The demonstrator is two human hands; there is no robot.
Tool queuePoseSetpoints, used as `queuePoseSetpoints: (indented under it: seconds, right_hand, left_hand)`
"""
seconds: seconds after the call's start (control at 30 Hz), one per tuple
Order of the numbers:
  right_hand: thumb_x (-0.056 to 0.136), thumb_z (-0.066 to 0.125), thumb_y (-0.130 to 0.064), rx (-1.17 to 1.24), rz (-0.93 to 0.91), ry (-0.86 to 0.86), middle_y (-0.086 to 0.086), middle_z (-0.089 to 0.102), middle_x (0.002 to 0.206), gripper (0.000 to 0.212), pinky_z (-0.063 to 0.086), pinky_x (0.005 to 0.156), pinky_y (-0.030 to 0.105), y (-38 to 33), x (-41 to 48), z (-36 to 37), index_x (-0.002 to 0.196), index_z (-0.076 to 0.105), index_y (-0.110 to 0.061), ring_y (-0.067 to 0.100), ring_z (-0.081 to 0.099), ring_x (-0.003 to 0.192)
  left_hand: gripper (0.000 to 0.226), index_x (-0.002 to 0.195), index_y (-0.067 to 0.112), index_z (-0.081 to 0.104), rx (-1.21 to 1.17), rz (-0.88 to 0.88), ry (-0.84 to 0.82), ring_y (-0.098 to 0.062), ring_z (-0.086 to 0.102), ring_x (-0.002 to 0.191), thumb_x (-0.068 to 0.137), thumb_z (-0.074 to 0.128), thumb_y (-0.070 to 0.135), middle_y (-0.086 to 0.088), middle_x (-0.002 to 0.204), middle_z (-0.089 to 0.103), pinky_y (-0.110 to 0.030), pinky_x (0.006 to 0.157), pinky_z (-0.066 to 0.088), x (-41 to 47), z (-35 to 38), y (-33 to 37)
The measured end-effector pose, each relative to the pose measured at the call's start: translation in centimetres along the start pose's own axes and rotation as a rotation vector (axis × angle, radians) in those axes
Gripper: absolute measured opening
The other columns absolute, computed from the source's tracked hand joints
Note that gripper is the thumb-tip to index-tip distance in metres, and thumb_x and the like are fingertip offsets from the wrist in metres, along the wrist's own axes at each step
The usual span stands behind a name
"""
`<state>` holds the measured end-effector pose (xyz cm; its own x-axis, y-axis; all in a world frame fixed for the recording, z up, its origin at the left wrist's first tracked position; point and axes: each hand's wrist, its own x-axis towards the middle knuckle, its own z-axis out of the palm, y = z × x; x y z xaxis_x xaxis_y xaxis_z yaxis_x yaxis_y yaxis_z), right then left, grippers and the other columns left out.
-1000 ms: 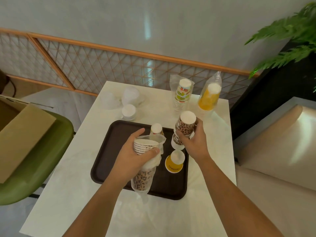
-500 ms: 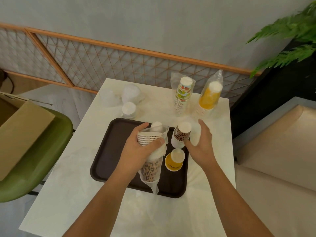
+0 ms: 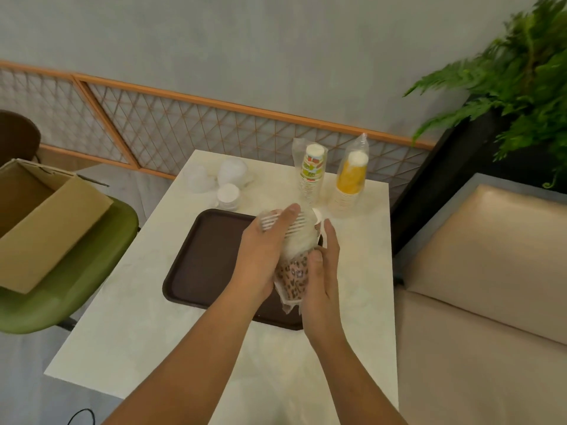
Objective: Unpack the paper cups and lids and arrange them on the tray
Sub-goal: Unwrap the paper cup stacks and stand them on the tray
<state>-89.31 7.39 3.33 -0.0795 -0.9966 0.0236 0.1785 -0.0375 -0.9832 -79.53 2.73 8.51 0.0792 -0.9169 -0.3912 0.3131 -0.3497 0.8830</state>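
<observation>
Beside a beige cushioned bench [image 3: 491, 271] at its right edge, a pale marbled square counter [image 3: 138, 332] is carrying everything. Off its left edge a green moulded chair [image 3: 92, 271] is bearing an open brown cardboard box [image 3: 46, 228]. A dark brown rectangular plastic tray [image 3: 208, 262] is lying at the counter's middle.

Above the tray's right half the left hand [image 3: 264, 250] and right hand [image 3: 322, 271] are holding a stack of leopard-print paper cups [image 3: 296, 277] in a crumpled clear plastic sleeve [image 3: 299, 243]. The stack is tilting with its rims toward the far edge. The left hand's grip is wrapping the rim end, thumb lying across the white rims. The right hand's grip is clasping the printed lower part, thumb pressing on the front and fingers reaching up behind.

Near the far right corner, a sleeved stack of multicoloured printed paper cups [image 3: 311, 173] and a sleeved stack of yellow paper cups [image 3: 349, 182] are standing upside down, side by side. Toward the far left corner two clear-wrapped pale bundles [image 3: 233, 171] are lying, too blurred to identify. A small bare stack of white round lids [image 3: 228, 196] is sitting just beyond the tray's far edge.
</observation>
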Motion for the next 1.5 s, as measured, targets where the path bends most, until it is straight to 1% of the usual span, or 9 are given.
queuePoseSetpoints:
  seconds: [0.17, 0.43, 0.63, 0.8, 0.97, 1.03, 1.1, 1.27, 1.5]
  right_hand:
    - [0.107, 0.035, -0.049, -0.058, -0.06, 0.093, -0.022, 0.046, 0.154, 0.052, 0.048, 0.099, 0.013, -1.5, -1.3, -0.9, 0.157, 0.038, -0.035, -0.004, 0.048, 0.137]
    - [0.102, 0.045, -0.047, -0.099, -0.115, 0.193, -0.015, 0.065, 0.099, 0.027, 0.057, 0.078, 0.028, -2.5, -3.0, -1.8, 0.108, 0.053, -0.022, 0.009, 0.066, 0.096]
    - [0.094, 0.041, -0.031, -0.026, -0.08, 0.283, -0.006, 0.065, 0.096, 0.016, 0.058, 0.067, 0.027, -2.3, -3.4, -1.4, 0.1, 0.046, -0.016, 0.01, 0.067, 0.092]
    - [0.096, 0.041, -0.037, -0.074, -0.07, 0.17, 0.0, 0.065, 0.109, 0.013, 0.06, 0.085, 0.053, -2.1, -3.6, -0.5, 0.105, 0.049, -0.03, 0.023, 0.066, 0.103]
    - [0.098, 0.045, -0.034, -0.252, -0.192, 0.172, 0.001, 0.046, 0.124, 0.019, 0.047, 0.104, 0.036, -4.0, -2.8, -1.8, 0.115, 0.052, -0.028, 0.003, 0.052, 0.114]
    - [0.098, 0.048, -0.032, -0.281, -0.276, 0.083, -0.001, 0.045, 0.129, 0.027, 0.046, 0.099, 0.022, -5.7, -1.7, -3.0, 0.124, 0.056, -0.025, -0.002, 0.052, 0.114]
    - [0.097, 0.054, -0.037, -0.425, -0.332, -0.121, -0.009, 0.047, 0.132, 0.029, 0.046, 0.104, 0.028, -7.0, 0.0, -3.9, 0.125, 0.061, -0.029, 0.003, 0.051, 0.122]
    - [0.098, 0.062, -0.034, -0.612, -0.307, -0.562, -0.007, 0.054, 0.134, 0.02, 0.044, 0.106, 0.033, -9.7, 2.5, -5.3, 0.091, 0.074, -0.02, 0.011, 0.048, 0.132]
    - [0.107, 0.049, -0.02, -0.629, -0.357, -0.54, -0.007, 0.05, 0.14, 0.021, 0.045, 0.104, 0.025, -9.2, 3.1, -4.4, 0.105, 0.066, -0.008, 0.007, 0.05, 0.13]
  left_hand:
    - [0.044, 0.115, 0.02, 0.075, 0.123, 0.077, -0.016, -0.022, 0.076, 0.105, 0.079, 0.084, 0.043, -0.001, 0.11, 0.079, -0.053, 0.103, 0.056, -2.8, 0.7, -0.7]
    - [0.027, 0.109, 0.027, 0.075, 0.187, 0.091, -0.006, -0.018, 0.077, 0.099, 0.086, 0.084, 0.037, 0.002, 0.103, 0.08, -0.05, 0.096, 0.06, -6.0, 1.2, -2.2]
    - [0.035, 0.117, 0.026, 0.069, 0.172, 0.195, 0.011, -0.017, 0.076, 0.104, 0.087, 0.085, 0.031, 0.005, 0.107, 0.078, -0.04, 0.082, 0.063, -8.3, 2.1, -3.5]
    - [0.062, 0.13, 0.028, 0.06, 0.064, 0.299, 0.147, -0.011, 0.074, 0.107, 0.078, 0.076, 0.058, 0.011, 0.117, 0.075, -0.04, 0.09, 0.064, -9.1, 1.7, -2.6]
    - [0.037, 0.121, 0.025, 0.067, 0.186, 0.355, 0.149, -0.01, 0.075, 0.101, 0.089, 0.078, 0.043, 0.01, 0.11, 0.077, -0.042, 0.093, 0.061, -8.8, -0.1, -1.6]
    - [0.035, 0.117, 0.029, 0.069, 0.284, 0.369, 0.11, -0.007, 0.075, 0.098, 0.088, 0.079, 0.045, 0.012, 0.107, 0.077, -0.037, 0.09, 0.061, -8.7, -0.9, -1.5]
    - [0.033, 0.113, 0.033, 0.069, 0.375, 0.393, 0.062, -0.005, 0.074, 0.095, 0.086, 0.08, 0.049, 0.015, 0.103, 0.077, -0.03, 0.084, 0.06, -8.8, -1.4, -1.3]
    - [0.041, 0.106, 0.039, 0.065, 0.508, 0.41, 0.001, 0.002, 0.07, 0.09, 0.074, 0.075, 0.062, 0.023, 0.097, 0.073, -0.013, 0.072, 0.054, -9.3, -2.0, -0.6]
    - [0.027, 0.107, 0.039, 0.067, 0.56, 0.371, -0.009, 0.0, 0.072, 0.089, 0.086, 0.079, 0.051, 0.021, 0.097, 0.075, -0.022, 0.078, 0.056, -8.6, -2.8, -0.7]
